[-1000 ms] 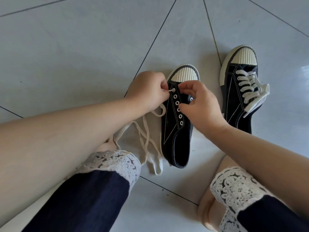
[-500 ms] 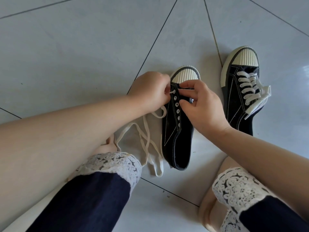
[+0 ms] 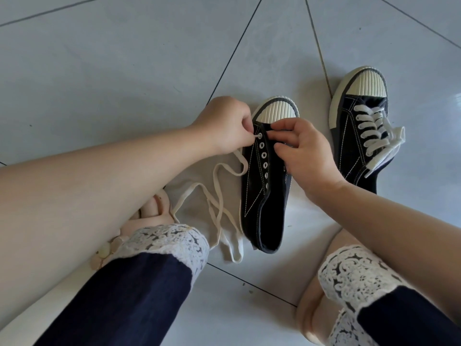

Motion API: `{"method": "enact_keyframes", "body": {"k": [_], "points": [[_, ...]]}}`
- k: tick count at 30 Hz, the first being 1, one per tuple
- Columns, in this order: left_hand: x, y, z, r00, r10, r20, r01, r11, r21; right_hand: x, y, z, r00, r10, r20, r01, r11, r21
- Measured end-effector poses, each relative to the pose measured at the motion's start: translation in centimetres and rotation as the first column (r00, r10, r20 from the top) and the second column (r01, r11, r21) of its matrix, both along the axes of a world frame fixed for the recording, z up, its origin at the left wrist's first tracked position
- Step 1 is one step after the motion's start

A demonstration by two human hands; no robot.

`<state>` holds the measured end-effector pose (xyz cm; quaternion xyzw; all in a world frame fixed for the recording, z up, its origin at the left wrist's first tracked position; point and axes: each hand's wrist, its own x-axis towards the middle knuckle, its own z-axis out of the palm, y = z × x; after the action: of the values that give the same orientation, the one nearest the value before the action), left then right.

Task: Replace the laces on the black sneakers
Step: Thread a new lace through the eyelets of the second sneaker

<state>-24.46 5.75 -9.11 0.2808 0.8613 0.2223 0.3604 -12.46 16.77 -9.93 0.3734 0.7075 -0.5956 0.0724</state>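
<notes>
Since half a second ago the right hand (image 3: 308, 158) has spread forefinger and thumb apart: the forefinger now reaches across just below the toe cap (image 3: 275, 112), with the thumb lower down. The left hand (image 3: 224, 128) has hardly shifted.

The left hand pinches the tip of the cream lace (image 3: 217, 191) between thumb and fingertips, right at the farthest eyelet (image 3: 260, 136) in the left row of the unlaced sneaker (image 3: 264, 196). The tip touches that eyelet; whether it passes through, I cannot tell. The rest of the lace trails loose over the floor tiles (image 3: 124, 71) to the left and near side of the shoe.

The right hand curls over the right flap of the same sneaker, fingers bent round its edge, hiding most of the right row of eyelets. This sneaker lies in the middle of the scene, its ribbed toe cap pointing far.

The second sneaker (image 3: 349, 151), already laced in white, lies to the right, apart from both hands, its loose ends spilling to its right. Near the bottom, two dark trouser legs (image 3: 129, 295) with white lacework cuffs sit either side of the unlaced shoe.
</notes>
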Motion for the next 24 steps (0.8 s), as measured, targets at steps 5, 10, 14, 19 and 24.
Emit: {"method": "enact_keyframes", "body": {"k": [5,10,14,19,24], "points": [[0.0,0.4,0.2,0.996,0.066,0.061,-0.063,0.997,-0.05,-0.3,0.2,-0.3,1.0,-0.011,0.001,0.011,1.0,-0.015],[-0.3,0.9,0.2,0.958,0.203,0.201,-0.173,0.972,-0.157,-0.4,0.2,-0.2,1.0,0.014,-0.004,-0.014,1.0,-0.019],[-0.4,1.6,0.3,0.968,0.14,0.211,-0.109,0.982,-0.151,-0.4,0.2,-0.1,0.999,0.04,-0.005,-0.04,0.999,0.032],[-0.3,0.4,-0.3,0.984,0.06,0.17,-0.06,0.998,-0.004,-0.7,0.2,-0.3,0.996,0.085,0.006,-0.085,0.985,0.15],[1.2,-0.5,-1.4,0.91,0.311,0.274,-0.352,0.929,0.116,-1.0,-0.2,-0.4,0.988,0.149,0.035,-0.151,0.916,0.372]]}}
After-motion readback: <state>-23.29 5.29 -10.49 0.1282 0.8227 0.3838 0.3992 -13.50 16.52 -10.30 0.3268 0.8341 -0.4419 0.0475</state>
